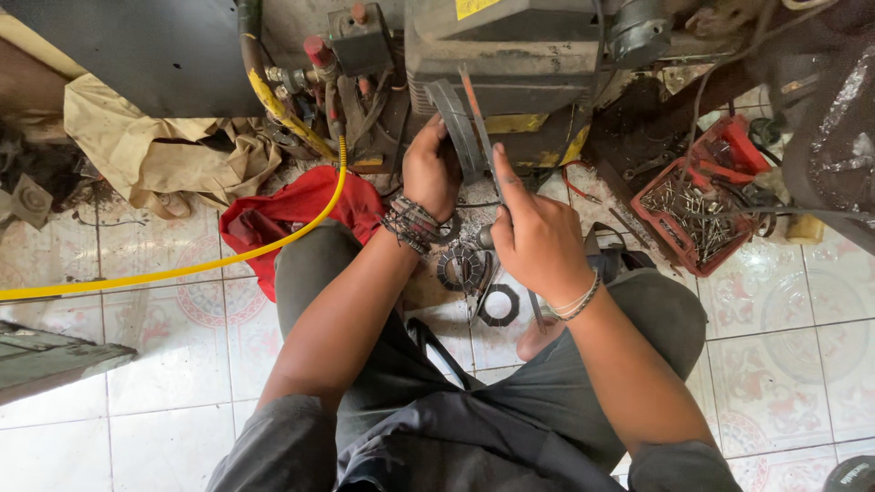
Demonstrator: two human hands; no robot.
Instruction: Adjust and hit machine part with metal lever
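My left hand (430, 169) is at the upper middle of the frame, its fingers closed around the edge of a dark round pulley wheel (458, 128) on the dirty machine (510, 64). My right hand (536, 239) is just beside it, a little lower. The index finger is stretched up along a thin flat strip (478, 123) that leans against the wheel, and the other fingers are curled around something I cannot see well.

I think the main danger is for my fingers. They are very close to the gap between the wheel and the machine body, so if the wheel turns or the strip slips, the skin may be pinched or cut. The bracelets (412, 223) on my left wrist could also catch on a sharp part. The yellow hose (182, 270) crosses the tiled floor (164, 383) at the left, and a pull on it with my knee could disturb the work. Small parts, a toothed ring (460, 269) and a flat black ring (499, 305), lie on the floor between my knees and could roll away or be kicked.

Hard to make out: what my right hand really holds, and how the wheel is fixed, because my hands cover it. The red tray (693, 214) of screws at the right is partly behind cables. The top of the machine is cut off by the frame.
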